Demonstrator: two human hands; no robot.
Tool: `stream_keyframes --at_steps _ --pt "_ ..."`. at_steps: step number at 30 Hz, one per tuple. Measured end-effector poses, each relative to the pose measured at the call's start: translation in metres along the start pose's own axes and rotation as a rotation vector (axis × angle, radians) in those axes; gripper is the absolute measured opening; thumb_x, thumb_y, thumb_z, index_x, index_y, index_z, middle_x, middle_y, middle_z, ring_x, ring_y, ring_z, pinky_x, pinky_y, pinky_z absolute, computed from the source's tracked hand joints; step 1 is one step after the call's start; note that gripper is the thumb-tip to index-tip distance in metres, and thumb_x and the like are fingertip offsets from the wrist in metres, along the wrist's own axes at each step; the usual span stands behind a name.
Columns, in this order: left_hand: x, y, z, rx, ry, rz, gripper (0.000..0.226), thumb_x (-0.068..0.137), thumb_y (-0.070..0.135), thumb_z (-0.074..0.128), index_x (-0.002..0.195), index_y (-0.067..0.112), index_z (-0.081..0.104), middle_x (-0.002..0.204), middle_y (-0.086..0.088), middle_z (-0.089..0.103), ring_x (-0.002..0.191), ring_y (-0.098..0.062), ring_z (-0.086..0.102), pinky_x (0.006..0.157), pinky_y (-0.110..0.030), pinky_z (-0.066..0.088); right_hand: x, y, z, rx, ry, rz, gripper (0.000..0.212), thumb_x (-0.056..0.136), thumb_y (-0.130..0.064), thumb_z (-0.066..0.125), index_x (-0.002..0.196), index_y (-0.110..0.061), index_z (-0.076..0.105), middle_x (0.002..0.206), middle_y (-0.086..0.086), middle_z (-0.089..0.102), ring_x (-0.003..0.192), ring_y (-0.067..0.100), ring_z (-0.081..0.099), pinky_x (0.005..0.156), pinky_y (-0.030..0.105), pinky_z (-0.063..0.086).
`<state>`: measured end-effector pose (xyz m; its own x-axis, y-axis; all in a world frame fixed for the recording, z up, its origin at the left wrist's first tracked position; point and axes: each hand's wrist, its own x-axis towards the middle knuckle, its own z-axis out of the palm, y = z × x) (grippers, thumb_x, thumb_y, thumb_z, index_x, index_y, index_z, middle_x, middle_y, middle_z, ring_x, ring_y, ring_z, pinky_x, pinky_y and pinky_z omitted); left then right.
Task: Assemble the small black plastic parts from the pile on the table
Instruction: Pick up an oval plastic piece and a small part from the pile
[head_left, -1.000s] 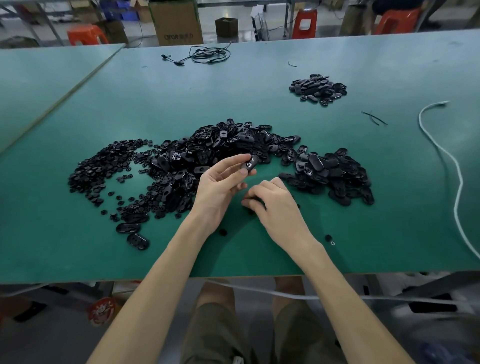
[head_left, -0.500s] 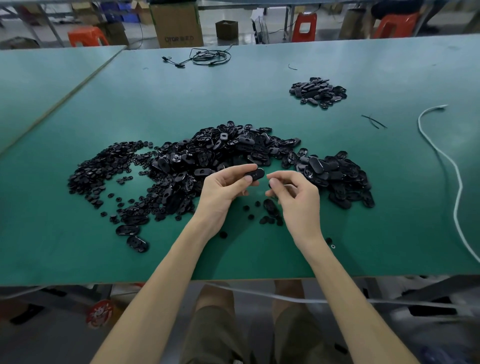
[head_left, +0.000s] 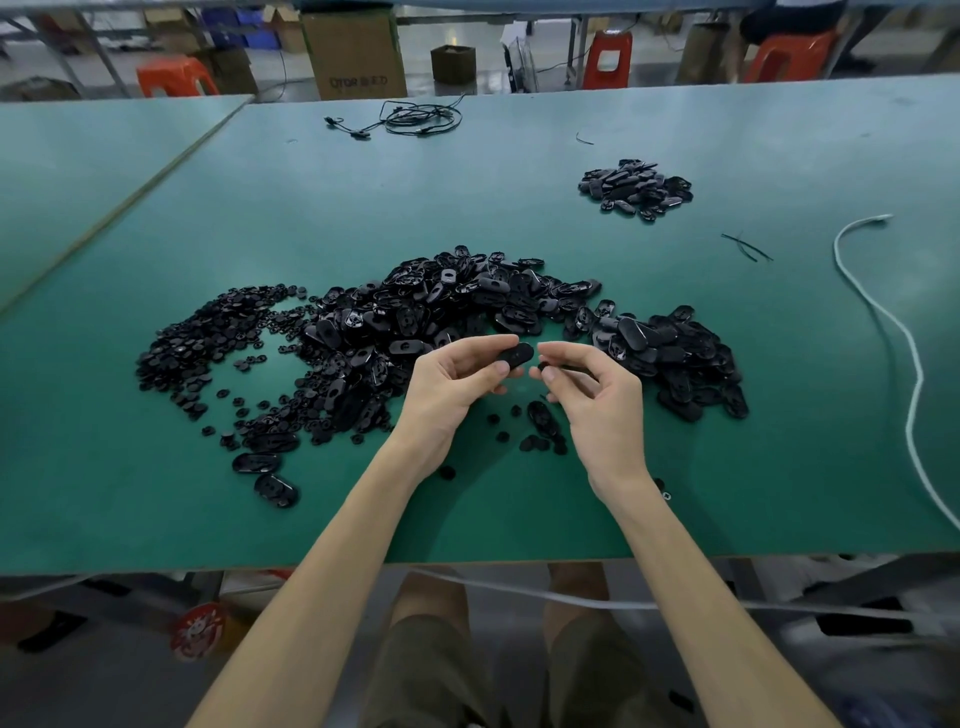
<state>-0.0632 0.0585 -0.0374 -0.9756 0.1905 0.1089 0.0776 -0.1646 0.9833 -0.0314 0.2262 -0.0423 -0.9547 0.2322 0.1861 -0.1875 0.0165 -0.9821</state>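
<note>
A wide pile of black oval plastic shells (head_left: 447, 306) lies across the middle of the green table (head_left: 363, 197), with small round black pieces (head_left: 208, 338) heaped at its left end. My left hand (head_left: 452, 384) pinches one black oval shell (head_left: 517, 354) between thumb and fingertips, just above the table. My right hand (head_left: 592, 395) faces it a few centimetres away, its fingertips closed on a small black piece (head_left: 543, 367) that is mostly hidden. A few loose round pieces and one oval shell (head_left: 540, 415) lie on the table under my hands.
A smaller separate heap of black parts (head_left: 636, 188) sits at the back right. A white cable (head_left: 883, 322) snakes down the right side; a black cable coil (head_left: 421, 117) lies at the far edge. Two oval shells (head_left: 265, 475) rest at the front left.
My right hand lifted off the table with a small piece and came up level with the left hand. The left hand turned its oval shell flatter and lowered slightly toward the right hand.
</note>
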Motion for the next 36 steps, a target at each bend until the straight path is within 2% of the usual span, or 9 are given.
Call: stream_keyframes --at_steps 6,9,14,17,21,25,29,32,36 --pt "-0.0008 0.0025 0.0017 0.032 0.043 0.006 0.035 0.092 -0.004 0.073 0.122 0.013 0.073 0.109 -0.015 0.072 0.094 -0.018 0.075 0.082 -0.027 0.058 -0.0005 -0.0016 0.0000 0.016 0.003 -0.001 0.026 0.095 0.002 0.071 0.108 -0.020 0.076 0.097 -0.004 0.075 0.094 0.018 0.077 0.077 0.026 0.059" --pt "-0.0024 0.0036 0.0032 0.020 0.031 0.022 0.037 0.094 -0.004 0.070 0.124 0.016 0.073 0.104 -0.010 0.069 0.099 -0.026 0.077 0.082 -0.028 0.059 -0.0006 -0.0021 0.0004 0.011 -0.006 -0.007 0.028 0.093 0.001 0.073 0.106 -0.024 0.076 0.095 -0.003 0.074 0.093 0.018 0.076 0.079 0.029 0.060" --pt "-0.0028 0.0027 0.0036 0.038 0.021 0.018 0.030 0.095 -0.005 0.069 0.122 0.006 0.066 0.102 -0.008 0.069 0.099 -0.030 0.077 0.080 -0.033 0.063 -0.0005 -0.0020 0.0005 -0.019 -0.024 -0.042 0.027 0.091 0.000 0.075 0.106 -0.022 0.077 0.096 -0.004 0.077 0.095 0.014 0.073 0.089 0.029 0.058" --pt "-0.0032 0.0030 0.0042 0.034 0.031 0.016 0.027 0.094 -0.004 0.070 0.119 0.002 0.062 0.101 -0.009 0.066 0.100 -0.032 0.077 0.082 -0.038 0.064 -0.0005 -0.0016 0.0000 -0.014 -0.015 -0.036 0.026 0.091 -0.001 0.076 0.107 -0.022 0.075 0.096 -0.007 0.077 0.095 0.012 0.073 0.087 0.025 0.058" --pt "-0.0027 0.0019 0.0039 0.028 0.056 -0.005 0.017 0.095 0.000 0.072 0.109 -0.001 0.063 0.095 -0.011 0.074 0.096 -0.026 0.077 0.080 -0.035 0.063 -0.0004 -0.0013 0.0003 -0.010 0.005 -0.019 0.028 0.090 -0.004 0.078 0.108 -0.025 0.073 0.095 -0.009 0.075 0.091 0.011 0.074 0.084 0.024 0.058" --pt "-0.0029 0.0023 0.0051 0.002 0.068 -0.016 0.018 0.098 0.003 0.069 0.111 -0.005 0.060 0.101 -0.016 0.078 0.100 -0.031 0.077 0.078 -0.033 0.063 -0.0007 -0.0033 0.0008 0.000 0.029 -0.009 0.032 0.090 -0.004 0.078 0.112 -0.026 0.070 0.091 -0.009 0.074 0.085 0.011 0.075 0.082 0.025 0.059" --pt "-0.0026 0.0015 0.0044 0.018 0.095 -0.030 0.012 0.099 0.009 0.069 0.106 0.000 0.067 0.105 -0.015 0.078 0.101 -0.028 0.076 0.082 -0.035 0.063 -0.0019 -0.0052 0.0014 -0.018 0.029 -0.014 0.032 0.089 -0.004 0.079 0.113 -0.024 0.069 0.091 -0.007 0.075 0.084 0.011 0.074 0.082 0.025 0.059" --pt "-0.0020 0.0008 0.0027 0.035 0.106 -0.035 0.010 0.095 0.012 0.075 0.101 0.003 0.073 0.103 -0.015 0.077 0.094 -0.025 0.072 0.083 -0.036 0.061 -0.0027 -0.0061 0.0021 -0.054 0.018 -0.019 0.032 0.087 -0.006 0.082 0.111 -0.023 0.070 0.089 -0.006 0.077 0.085 0.011 0.075 0.083 0.026 0.060" --pt "-0.0024 0.0020 0.0028 0.055 0.052 -0.027 0.006 0.092 0.012 0.078 0.096 0.009 0.075 0.099 -0.016 0.078 0.099 -0.032 0.075 0.081 -0.031 0.059 -0.0028 -0.0060 0.0018 -0.074 0.036 -0.002 0.030 0.086 -0.007 0.083 0.109 -0.021 0.069 0.086 -0.008 0.078 0.084 0.010 0.076 0.082 0.027 0.060"
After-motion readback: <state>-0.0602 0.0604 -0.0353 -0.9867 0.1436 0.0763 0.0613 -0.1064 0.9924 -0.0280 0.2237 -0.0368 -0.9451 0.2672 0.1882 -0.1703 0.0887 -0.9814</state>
